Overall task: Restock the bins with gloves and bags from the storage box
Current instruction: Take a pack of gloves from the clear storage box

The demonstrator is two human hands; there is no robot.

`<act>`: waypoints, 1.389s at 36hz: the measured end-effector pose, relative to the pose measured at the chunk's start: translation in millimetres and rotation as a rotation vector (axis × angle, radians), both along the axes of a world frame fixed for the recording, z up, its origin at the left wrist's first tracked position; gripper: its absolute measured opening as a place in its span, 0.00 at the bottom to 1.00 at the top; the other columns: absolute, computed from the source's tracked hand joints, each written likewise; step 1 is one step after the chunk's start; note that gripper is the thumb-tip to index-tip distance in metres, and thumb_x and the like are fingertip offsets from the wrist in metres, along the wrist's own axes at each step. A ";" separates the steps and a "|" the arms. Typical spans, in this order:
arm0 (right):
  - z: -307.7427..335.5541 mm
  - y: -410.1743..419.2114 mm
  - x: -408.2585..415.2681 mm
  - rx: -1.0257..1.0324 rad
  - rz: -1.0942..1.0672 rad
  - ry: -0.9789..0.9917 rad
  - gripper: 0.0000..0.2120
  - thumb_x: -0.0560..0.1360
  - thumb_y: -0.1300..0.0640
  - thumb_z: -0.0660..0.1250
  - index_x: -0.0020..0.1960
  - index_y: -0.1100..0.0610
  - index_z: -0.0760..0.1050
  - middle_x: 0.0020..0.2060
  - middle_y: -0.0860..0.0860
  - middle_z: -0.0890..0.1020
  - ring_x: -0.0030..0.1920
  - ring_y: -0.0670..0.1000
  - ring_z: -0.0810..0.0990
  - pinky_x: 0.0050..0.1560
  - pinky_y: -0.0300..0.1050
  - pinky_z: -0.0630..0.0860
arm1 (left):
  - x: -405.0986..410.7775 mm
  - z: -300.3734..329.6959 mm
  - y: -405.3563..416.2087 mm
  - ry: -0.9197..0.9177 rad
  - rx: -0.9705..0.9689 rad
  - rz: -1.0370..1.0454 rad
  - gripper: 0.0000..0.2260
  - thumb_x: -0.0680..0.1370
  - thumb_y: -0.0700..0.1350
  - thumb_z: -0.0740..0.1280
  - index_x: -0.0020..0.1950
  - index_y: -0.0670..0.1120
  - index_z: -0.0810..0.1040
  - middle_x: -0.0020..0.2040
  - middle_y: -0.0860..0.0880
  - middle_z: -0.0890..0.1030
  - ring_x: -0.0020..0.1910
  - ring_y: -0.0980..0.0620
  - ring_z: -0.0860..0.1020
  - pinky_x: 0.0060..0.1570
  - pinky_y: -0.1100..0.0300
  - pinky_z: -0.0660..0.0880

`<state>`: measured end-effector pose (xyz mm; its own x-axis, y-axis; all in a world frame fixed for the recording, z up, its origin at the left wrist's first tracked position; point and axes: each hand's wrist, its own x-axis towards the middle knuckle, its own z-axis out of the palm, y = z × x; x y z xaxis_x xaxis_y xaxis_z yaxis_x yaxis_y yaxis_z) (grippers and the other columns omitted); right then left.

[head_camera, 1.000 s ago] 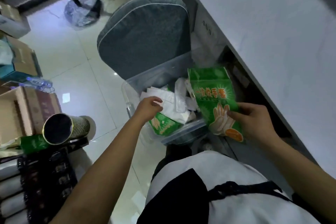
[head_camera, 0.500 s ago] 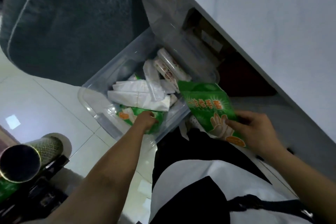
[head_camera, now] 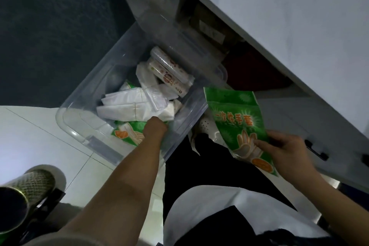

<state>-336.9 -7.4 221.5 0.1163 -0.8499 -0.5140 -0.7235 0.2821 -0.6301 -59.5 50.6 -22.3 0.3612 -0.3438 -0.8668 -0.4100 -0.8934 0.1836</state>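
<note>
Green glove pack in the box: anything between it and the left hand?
No. The left hand is already on the pack at the near end of the clear box; the white packets lie just beyond the hand.

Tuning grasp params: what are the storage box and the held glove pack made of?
Storage box: clear, rigid-looking plastic, glossy; contents show through its walls. Glove pack in the right hand: thin printed plastic film, probably; it creases and shines. Left hand reaches onto a second green pack; its grip is hidden.
</note>
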 end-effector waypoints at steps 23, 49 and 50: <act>78.2 -60.8 31.2 -0.182 0.133 -0.291 0.23 0.71 0.66 0.73 0.40 0.35 0.84 0.39 0.39 0.86 0.39 0.42 0.85 0.40 0.37 0.81 | 62.9 186.7 32.5 0.354 -0.487 0.604 0.06 0.78 0.35 0.66 0.43 0.43 0.75 0.41 0.42 0.79 0.40 0.47 0.76 0.34 0.59 0.69; 137.8 -115.2 -155.6 -0.411 -0.332 -0.644 0.19 0.73 0.62 0.73 0.42 0.35 0.84 0.40 0.44 0.87 0.40 0.48 0.87 0.39 0.41 0.83 | -129.3 431.9 -148.6 0.707 -0.860 1.092 0.13 0.82 0.41 0.62 0.65 0.39 0.74 0.59 0.42 0.79 0.58 0.45 0.79 0.42 0.47 0.83; 139.8 -113.7 -164.2 -0.425 -0.340 -0.648 0.19 0.73 0.62 0.73 0.43 0.35 0.84 0.40 0.44 0.87 0.40 0.48 0.87 0.39 0.42 0.83 | -141.5 434.6 -162.5 0.734 -0.839 1.070 0.11 0.82 0.41 0.62 0.63 0.39 0.74 0.55 0.42 0.79 0.55 0.45 0.79 0.41 0.47 0.82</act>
<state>-501.1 -121.1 361.3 -0.0193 -0.9978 -0.0630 -0.1015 0.0646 -0.9927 -201.0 -111.9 412.3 0.3430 -0.6736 -0.6546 0.7345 -0.2420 0.6339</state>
